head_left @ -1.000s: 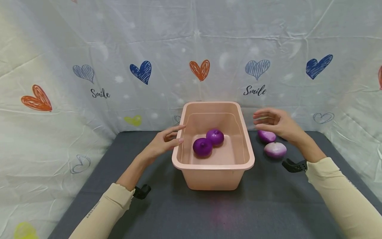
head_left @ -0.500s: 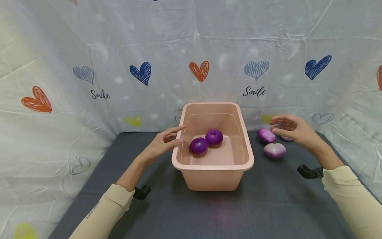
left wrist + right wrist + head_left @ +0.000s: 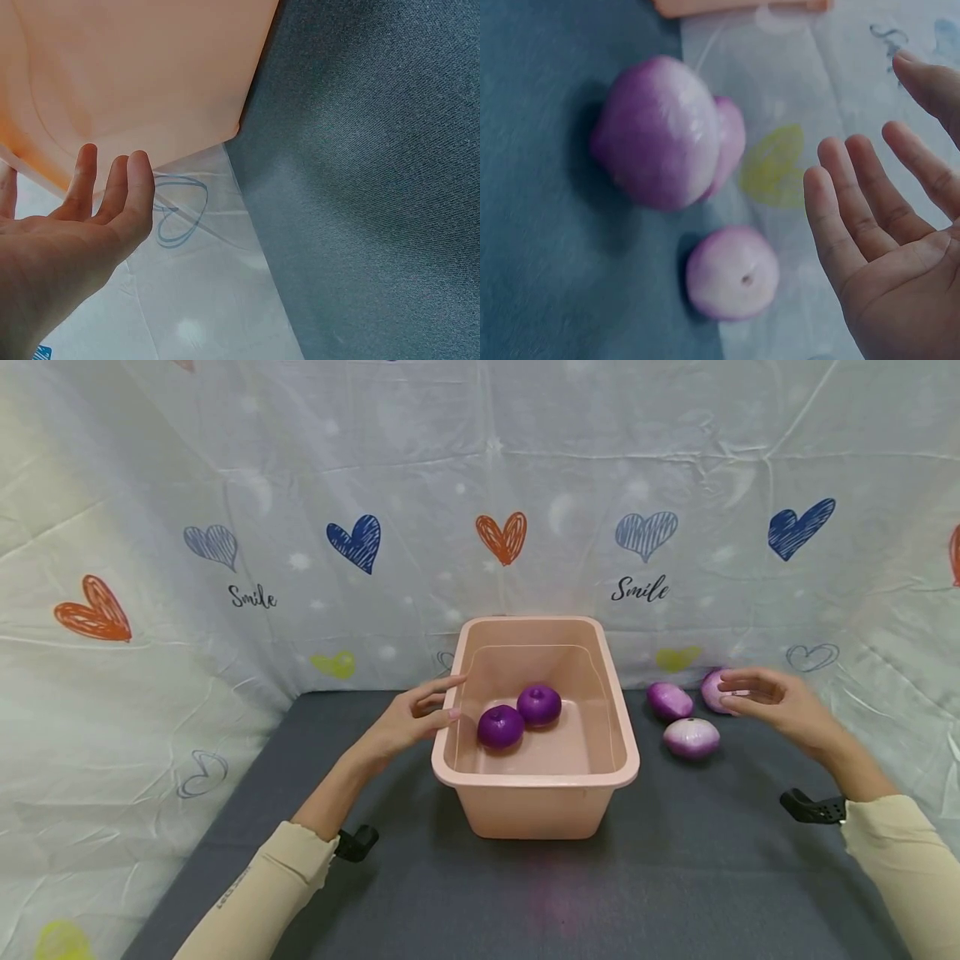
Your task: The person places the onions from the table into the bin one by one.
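A peach plastic tub (image 3: 536, 810) stands on the dark table with two deep-purple onions (image 3: 501, 727) lying near each other inside it. At its left rim is my left hand (image 3: 408, 714), fingers loosely extended; in the left wrist view those fingers (image 3: 139, 187) lie along the outside of the tub wall. My right hand (image 3: 783, 702) hovers at the right, palm open and holding nothing. Just left of it, partly covered by its fingertips, is a pale purple onion (image 3: 715, 692). Two more onions sit nearby: a purple one (image 3: 669, 702) and a white-and-purple one (image 3: 692, 738).
Behind the table hangs a white curtain (image 3: 420, 468) printed with hearts and "Smile". The dark tabletop (image 3: 450, 902) extends in front of the tub and to both sides. Black bands are worn on both wrists.
My right hand has moved right and nearer from beside the tub, uncovering the rear onion. The front purple onion in the tub has rolled slightly left. The left hand stays put.
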`<state>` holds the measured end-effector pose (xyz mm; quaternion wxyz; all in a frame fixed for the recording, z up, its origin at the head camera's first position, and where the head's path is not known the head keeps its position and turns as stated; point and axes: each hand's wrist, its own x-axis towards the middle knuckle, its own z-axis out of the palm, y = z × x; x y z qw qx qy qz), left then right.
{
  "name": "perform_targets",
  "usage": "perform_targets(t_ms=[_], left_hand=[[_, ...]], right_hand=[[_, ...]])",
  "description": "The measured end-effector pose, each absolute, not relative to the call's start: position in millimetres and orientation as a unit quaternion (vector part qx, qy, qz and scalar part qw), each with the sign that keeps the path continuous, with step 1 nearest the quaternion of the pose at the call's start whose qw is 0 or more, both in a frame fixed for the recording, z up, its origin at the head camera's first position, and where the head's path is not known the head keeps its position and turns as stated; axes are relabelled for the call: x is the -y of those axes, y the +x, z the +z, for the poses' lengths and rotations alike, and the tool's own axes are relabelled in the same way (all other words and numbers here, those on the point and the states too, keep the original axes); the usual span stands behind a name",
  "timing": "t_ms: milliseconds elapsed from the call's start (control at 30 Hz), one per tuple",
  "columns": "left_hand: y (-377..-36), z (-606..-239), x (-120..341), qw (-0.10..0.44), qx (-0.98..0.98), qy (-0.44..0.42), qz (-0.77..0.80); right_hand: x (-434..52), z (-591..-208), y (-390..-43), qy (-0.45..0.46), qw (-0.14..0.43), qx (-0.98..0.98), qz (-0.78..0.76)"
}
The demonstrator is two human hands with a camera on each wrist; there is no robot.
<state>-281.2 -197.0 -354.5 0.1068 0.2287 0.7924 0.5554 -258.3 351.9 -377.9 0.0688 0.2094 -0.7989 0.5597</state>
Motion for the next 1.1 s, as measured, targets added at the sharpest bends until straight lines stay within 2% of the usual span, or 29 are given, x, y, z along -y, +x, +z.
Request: perform_targets(t_ms=[167,500,867,1100], left_hand=[[-281,-353,197,0.107,-0.793,0.228,0.554],[-281,-354,196,0.107,-0.794,0.227,0.553],[-281,-355,196,0.104,-0.796,0.227,0.551],[-281,-355,198,0.105,-0.794,0.232,0.552]], right_hand=[[-364,-386,-256,0.212,0.058,0.799,0.56],[-373,-409,-252,0.141,0.036,0.848,0.509],[-356,-425,-253,0.096,-0.003,0.865,0.493],[-343,-432,-257,0.095,-0.002,0.856,0.507]])
